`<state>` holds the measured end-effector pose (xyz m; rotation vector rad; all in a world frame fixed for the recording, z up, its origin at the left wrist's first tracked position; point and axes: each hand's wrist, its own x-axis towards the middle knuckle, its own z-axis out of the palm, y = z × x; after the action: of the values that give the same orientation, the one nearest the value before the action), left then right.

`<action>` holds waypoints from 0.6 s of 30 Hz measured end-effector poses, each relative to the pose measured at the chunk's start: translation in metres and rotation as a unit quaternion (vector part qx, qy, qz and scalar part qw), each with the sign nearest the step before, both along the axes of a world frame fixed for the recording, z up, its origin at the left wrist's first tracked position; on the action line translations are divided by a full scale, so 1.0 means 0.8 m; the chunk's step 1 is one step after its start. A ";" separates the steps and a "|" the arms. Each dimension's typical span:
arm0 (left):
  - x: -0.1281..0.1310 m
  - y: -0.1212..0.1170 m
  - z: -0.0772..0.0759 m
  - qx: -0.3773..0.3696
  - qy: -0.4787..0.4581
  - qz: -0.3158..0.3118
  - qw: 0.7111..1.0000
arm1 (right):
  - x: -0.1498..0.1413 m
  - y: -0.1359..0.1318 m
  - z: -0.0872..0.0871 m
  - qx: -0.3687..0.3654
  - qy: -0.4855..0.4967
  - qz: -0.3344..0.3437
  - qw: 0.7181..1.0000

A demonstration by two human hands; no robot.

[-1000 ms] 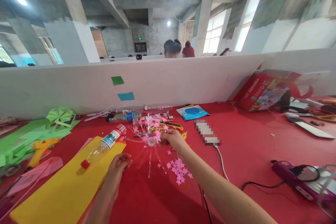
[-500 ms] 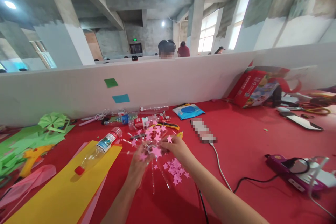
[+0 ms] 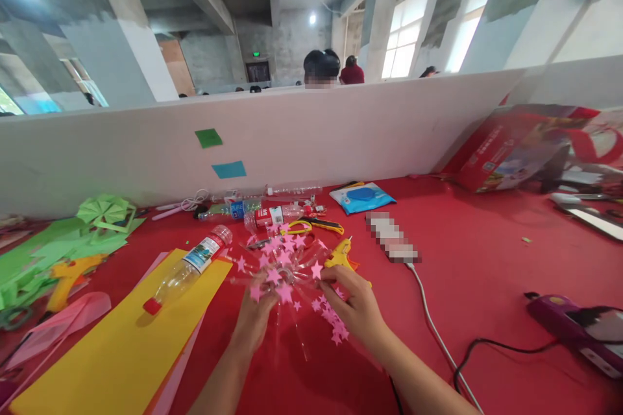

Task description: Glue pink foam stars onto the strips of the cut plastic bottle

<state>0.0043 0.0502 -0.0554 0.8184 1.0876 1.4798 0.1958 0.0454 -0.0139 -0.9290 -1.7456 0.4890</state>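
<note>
A clear plastic bottle cut into splayed strips (image 3: 286, 274), dotted with pink stars, sits between my hands with its ringed neck toward me. My left hand (image 3: 254, 316) is closed on its left side, partly behind two stars. On the right, my right hand (image 3: 354, 301) has thumb and forefinger pinched at the tip of a clear strip, where a pink star (image 3: 317, 269) shows. Loose pink stars (image 3: 331, 319) lie in a pile beneath that hand. A yellow glue gun (image 3: 341, 255) rests just behind it.
A labelled bottle (image 3: 202, 255) lies on yellow paper (image 3: 104, 353) at left, near green paper scraps (image 3: 63, 253). More bottles (image 3: 272, 215), a cutter (image 3: 328, 225) and a blue wipes pack (image 3: 363, 198) lie behind. A white cable (image 3: 428, 311) and purple power strip (image 3: 569, 331) are at right.
My left hand has come in from the left and taken hold of the cut bottle. The bottle's stars now face me more, and my right hand has moved outward to the right.
</note>
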 end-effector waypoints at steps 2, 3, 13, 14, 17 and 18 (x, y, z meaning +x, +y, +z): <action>0.004 0.000 0.008 -0.014 -0.030 -0.005 0.999 | 0.000 -0.003 0.004 0.052 -0.029 0.033 0.998; 0.006 0.000 0.012 -0.015 -0.041 -0.006 0.999 | 0.000 -0.004 0.006 0.072 -0.038 0.050 0.995; 0.012 -0.003 0.022 -0.026 -0.075 -0.043 0.996 | -0.006 -0.019 0.010 0.151 -0.066 0.091 0.982; 0.014 -0.004 0.021 -0.029 -0.073 -0.049 0.996 | -0.006 -0.019 0.012 0.151 -0.059 0.090 0.983; 0.017 -0.004 0.020 -0.037 -0.069 -0.066 0.995 | -0.006 -0.021 0.017 0.139 -0.033 0.089 0.986; 0.018 -0.005 0.020 -0.039 -0.068 -0.067 0.995 | -0.006 -0.022 0.019 0.130 -0.022 0.090 0.987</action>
<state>0.0184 0.0464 -0.0398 0.7106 0.9641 1.3513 0.1912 0.0280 0.0012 -0.6043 -1.8917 0.3465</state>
